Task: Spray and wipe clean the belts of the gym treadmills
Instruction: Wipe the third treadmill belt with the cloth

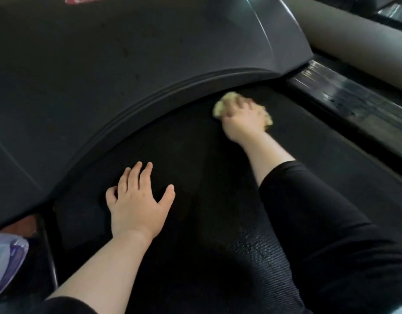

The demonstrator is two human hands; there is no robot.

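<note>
1. A blurred, unreadable red oval logo (pixel 82 0) is sitting on the curved grey motor cover (pixel 127 64).
2. Below that cover, the right hand (pixel 243 120) is gripping a crumpled yellow cloth (pixel 220 107) on the black textured belt (pixel 195 159).
3. The left hand (pixel 138 202) is resting flat there, fingers spread.

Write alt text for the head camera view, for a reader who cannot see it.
A person's right hand holds a crumpled yellow cloth against a black treadmill belt, close to the curved grey motor cover. The left hand rests flat on the belt, fingers spread.
</note>
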